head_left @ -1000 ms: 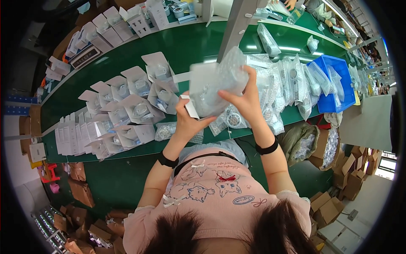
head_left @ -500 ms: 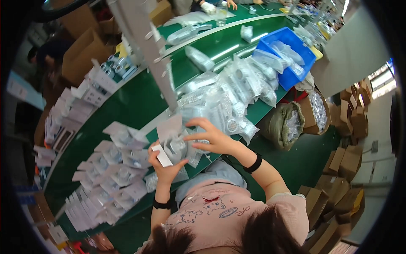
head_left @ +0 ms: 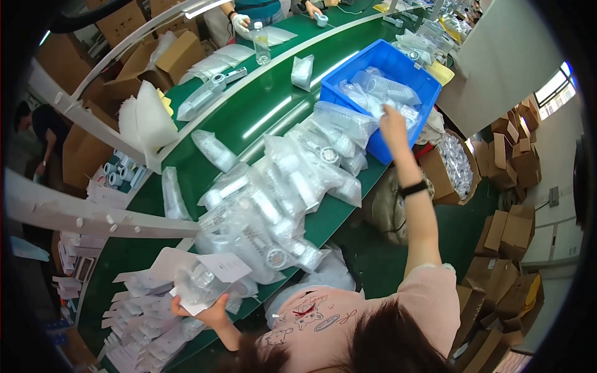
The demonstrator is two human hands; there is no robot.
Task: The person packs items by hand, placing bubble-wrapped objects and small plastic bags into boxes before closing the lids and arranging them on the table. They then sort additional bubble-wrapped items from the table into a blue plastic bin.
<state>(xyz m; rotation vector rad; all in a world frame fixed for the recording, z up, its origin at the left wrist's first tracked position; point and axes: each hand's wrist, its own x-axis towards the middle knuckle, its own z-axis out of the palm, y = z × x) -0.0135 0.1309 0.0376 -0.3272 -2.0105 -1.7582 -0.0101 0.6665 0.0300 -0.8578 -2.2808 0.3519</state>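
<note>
In my left hand (head_left: 214, 313) is an open white cardboard box (head_left: 227, 266), tilted, its flaps spread. A clear-wrapped round white item (head_left: 200, 275) sits inside it. My right hand (head_left: 393, 132) reaches over the near side of a blue plastic bin (head_left: 378, 149), fingers drawn together at the plastic bags inside. What they pinch, if anything, is too small to make out. Bubble-wrapped packages (head_left: 289, 177) are heaped on the green table between my hands. Several open white boxes (head_left: 140, 311) stand in rows beside my left hand.
A grey metal post (head_left: 106, 217) crosses on the left. Beyond it lie a clear bottle (head_left: 261, 45) and a foam roll (head_left: 146, 118). A co-worker's gloved hand (head_left: 240, 25) is at the far side. A carton of clear bags (head_left: 457, 165) and a sack (head_left: 392, 208) stand on the right.
My right hand has left the box and moved far right to the blue bin. My left hand has lowered to the left with the box. The view has shifted.
</note>
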